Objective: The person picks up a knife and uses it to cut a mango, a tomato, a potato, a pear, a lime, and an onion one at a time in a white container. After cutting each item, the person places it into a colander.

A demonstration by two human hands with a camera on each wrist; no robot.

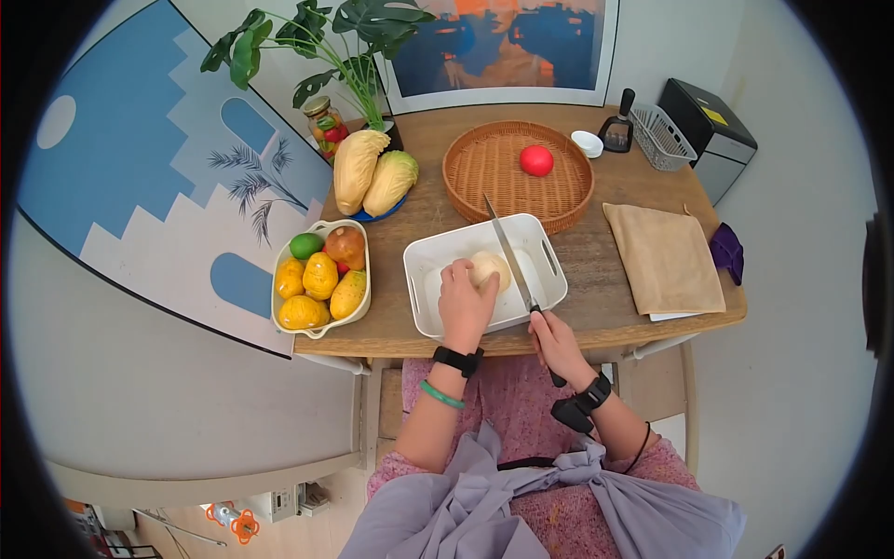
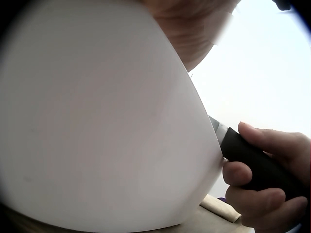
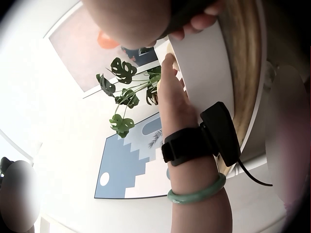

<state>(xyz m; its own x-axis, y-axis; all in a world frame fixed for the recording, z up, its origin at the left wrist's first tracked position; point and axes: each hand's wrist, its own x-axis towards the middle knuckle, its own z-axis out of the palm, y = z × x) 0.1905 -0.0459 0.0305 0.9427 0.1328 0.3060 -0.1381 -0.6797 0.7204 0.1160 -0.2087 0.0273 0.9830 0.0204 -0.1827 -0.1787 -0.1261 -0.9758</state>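
Observation:
A white rectangular plastic basin (image 1: 421, 300) with handle slots stands at the table's front edge. Inside it, my left hand (image 1: 466, 303) holds a pale cream, round ball-like food item (image 1: 491, 269), thumb on one side and fingers on the other. My right hand (image 1: 560, 348) grips the black handle of a long kitchen knife (image 1: 508, 250). The blade slants over the basin to the right of the round item, its tip reaching toward the back rim. In the left wrist view, fingers curl round the knife handle (image 2: 255, 162), while the basin's outer wall (image 2: 107, 121) hides the round item.
Behind the basin, a round wicker tray (image 1: 466, 191) bears a red round item (image 1: 536, 160). At left stand a fruit basket (image 1: 367, 298) and two cabbages (image 1: 361, 168) on a blue plate. A folded tan cloth (image 1: 663, 261) lies at right, near a grey basket (image 1: 663, 138).

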